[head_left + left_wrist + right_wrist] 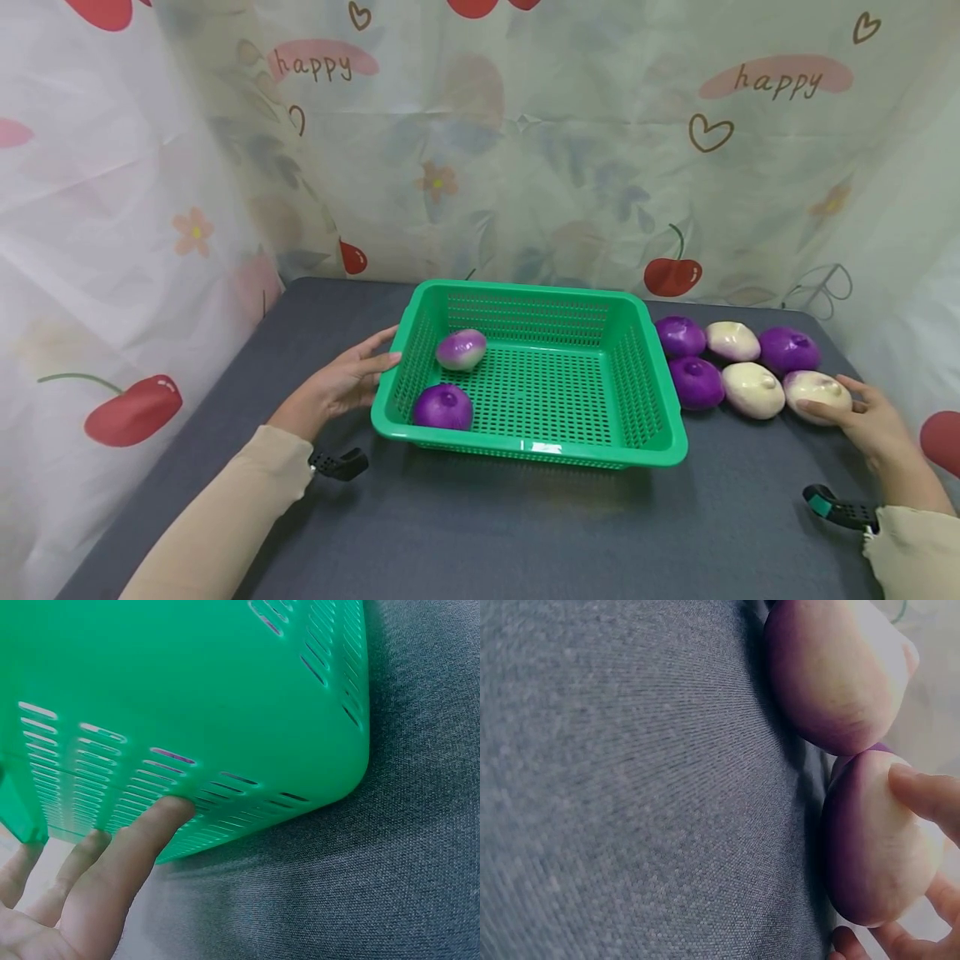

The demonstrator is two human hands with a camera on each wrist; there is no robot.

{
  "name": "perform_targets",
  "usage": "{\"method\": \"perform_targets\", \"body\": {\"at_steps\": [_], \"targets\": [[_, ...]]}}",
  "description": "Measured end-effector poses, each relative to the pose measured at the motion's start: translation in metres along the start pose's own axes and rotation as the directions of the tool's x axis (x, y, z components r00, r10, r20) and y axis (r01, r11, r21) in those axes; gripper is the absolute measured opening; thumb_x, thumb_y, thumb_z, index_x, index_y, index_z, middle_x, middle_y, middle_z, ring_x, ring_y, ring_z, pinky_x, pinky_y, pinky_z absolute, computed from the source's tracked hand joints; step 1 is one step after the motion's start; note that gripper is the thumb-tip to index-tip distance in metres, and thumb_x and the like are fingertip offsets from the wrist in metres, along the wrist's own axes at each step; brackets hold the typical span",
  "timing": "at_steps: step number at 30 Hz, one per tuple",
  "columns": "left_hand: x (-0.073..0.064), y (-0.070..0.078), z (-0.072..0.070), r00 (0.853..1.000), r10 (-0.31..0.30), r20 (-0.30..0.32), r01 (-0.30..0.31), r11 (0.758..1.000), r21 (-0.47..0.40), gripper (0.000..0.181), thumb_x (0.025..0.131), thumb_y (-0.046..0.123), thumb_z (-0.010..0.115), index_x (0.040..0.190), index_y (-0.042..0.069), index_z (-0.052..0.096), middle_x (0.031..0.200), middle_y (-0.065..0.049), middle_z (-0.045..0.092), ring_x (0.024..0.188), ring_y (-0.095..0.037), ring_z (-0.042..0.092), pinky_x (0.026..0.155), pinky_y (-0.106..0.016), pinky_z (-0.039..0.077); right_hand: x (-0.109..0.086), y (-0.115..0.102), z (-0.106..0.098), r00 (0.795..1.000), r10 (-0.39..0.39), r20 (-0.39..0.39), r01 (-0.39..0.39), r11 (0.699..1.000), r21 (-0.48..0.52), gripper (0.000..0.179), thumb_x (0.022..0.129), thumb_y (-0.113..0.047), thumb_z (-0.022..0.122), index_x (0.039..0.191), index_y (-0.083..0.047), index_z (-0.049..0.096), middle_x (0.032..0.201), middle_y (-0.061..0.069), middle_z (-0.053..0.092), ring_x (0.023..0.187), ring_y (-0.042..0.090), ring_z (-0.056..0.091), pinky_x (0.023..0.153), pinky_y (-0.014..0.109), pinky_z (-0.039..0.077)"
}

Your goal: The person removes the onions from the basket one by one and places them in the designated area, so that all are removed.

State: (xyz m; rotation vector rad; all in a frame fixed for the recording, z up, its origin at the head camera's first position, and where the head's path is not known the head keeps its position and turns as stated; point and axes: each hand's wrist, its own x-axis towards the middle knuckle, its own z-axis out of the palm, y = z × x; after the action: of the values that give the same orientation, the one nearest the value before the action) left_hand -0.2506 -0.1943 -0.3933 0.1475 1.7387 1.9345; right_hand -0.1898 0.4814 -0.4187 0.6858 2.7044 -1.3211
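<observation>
A green plastic basket [528,456] with slotted walls stands in the middle of the table. Inside, toward its left end, lie two purple-and-white turnips, a purple-side-up turnip [442,407] and a tilted turnip [462,350]. My left hand [341,389] rests against the basket's left side. Its thumb lies at the rim, and in the left wrist view straight fingers [124,874] touch the slotted outer wall. At the far right, my right hand [873,425] holds a white-side-up turnip [816,395] between thumb and fingers, close over the table.
Several other turnips stand in two rows right of the basket, among them a white turnip [753,390] beside the held one and a purple turnip [696,383]. A printed curtain [525,167] borders the dark grey table [570,533] at the back and sides.
</observation>
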Motion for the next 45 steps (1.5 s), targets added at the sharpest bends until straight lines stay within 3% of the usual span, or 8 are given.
{"method": "perform_targets", "body": {"at_steps": [13, 23, 35, 38, 41, 45], "targets": [[-0.001, 0.001, 0.001, 1.0, 0.002, 0.004, -0.002, 1.0, 0.0, 0.072, 0.1, 0.022, 0.056, 0.156, 0.026, 0.011, 0.141, -0.021, 0.045, 0.105, -0.023, 0.066, 0.086, -0.049, 0.054, 0.003, 0.003, -0.002, 1.0, -0.001, 0.022, 0.001, 1.0, -0.002, 0.099, 0.093, -0.048, 0.058, 0.151, 0.003, -0.004, 0.147, 0.046, 0.003, 0.134, 0.063, 0.01, 0.104, 0.072, 0.019], [-0.001, 0.001, 0.001, 1.0, 0.005, 0.003, -0.005, 1.0, 0.017, 0.072, 0.1, 0.023, 0.055, 0.156, 0.026, 0.011, 0.145, -0.025, 0.039, 0.107, -0.023, 0.065, 0.087, -0.05, 0.053, 0.002, 0.003, -0.001, 0.999, -0.025, 0.032, 0.024, 0.999, 0.026, 0.099, 0.093, -0.047, 0.058, 0.151, 0.002, -0.005, 0.148, 0.044, -0.002, 0.136, 0.062, 0.005, 0.105, 0.072, 0.015], [-0.001, 0.001, 0.001, 1.0, 0.004, 0.001, -0.004, 1.0, 0.016, 0.071, 0.1, 0.023, 0.055, 0.156, 0.026, 0.011, 0.143, -0.023, 0.042, 0.106, -0.023, 0.065, 0.087, -0.05, 0.053, 0.001, 0.001, -0.003, 0.999, -0.018, 0.027, 0.018, 0.999, 0.03, 0.1, 0.093, -0.048, 0.057, 0.151, 0.001, -0.007, 0.148, 0.044, -0.005, 0.136, 0.062, 0.003, 0.105, 0.072, 0.014], [-0.002, 0.001, 0.001, 1.0, 0.005, 0.003, -0.005, 1.0, 0.016, 0.071, 0.1, 0.023, 0.055, 0.156, 0.026, 0.012, 0.142, -0.021, 0.043, 0.106, -0.023, 0.065, 0.087, -0.05, 0.053, 0.009, 0.005, -0.008, 0.999, -0.021, 0.024, 0.021, 0.999, 0.032, 0.1, 0.093, -0.05, 0.056, 0.152, -0.002, -0.008, 0.149, 0.042, -0.007, 0.136, 0.062, 0.001, 0.105, 0.073, 0.013], [-0.002, 0.001, 0.0, 1.0, 0.006, 0.005, -0.006, 1.0, 0.019, 0.071, 0.1, 0.023, 0.055, 0.156, 0.026, 0.012, 0.14, -0.02, 0.046, 0.106, -0.023, 0.065, 0.087, -0.05, 0.053, 0.024, 0.009, -0.013, 0.999, -0.052, -0.008, 0.053, 0.998, 0.023, 0.098, 0.091, -0.054, 0.058, 0.156, -0.018, -0.006, 0.153, 0.038, -0.005, 0.138, 0.059, 0.003, 0.105, 0.073, 0.014], [-0.001, 0.001, 0.0, 1.0, 0.008, 0.012, -0.008, 1.0, 0.017, 0.07, 0.1, 0.022, 0.054, 0.156, 0.025, 0.012, 0.135, -0.017, 0.051, 0.105, -0.022, 0.066, 0.086, -0.049, 0.053, 0.022, -0.018, -0.017, 0.986, -0.166, -0.022, 0.167, 0.986, 0.017, 0.095, 0.091, -0.052, 0.059, 0.155, -0.027, -0.007, 0.155, 0.034, -0.004, 0.141, 0.056, 0.002, 0.106, 0.071, 0.015]]}}
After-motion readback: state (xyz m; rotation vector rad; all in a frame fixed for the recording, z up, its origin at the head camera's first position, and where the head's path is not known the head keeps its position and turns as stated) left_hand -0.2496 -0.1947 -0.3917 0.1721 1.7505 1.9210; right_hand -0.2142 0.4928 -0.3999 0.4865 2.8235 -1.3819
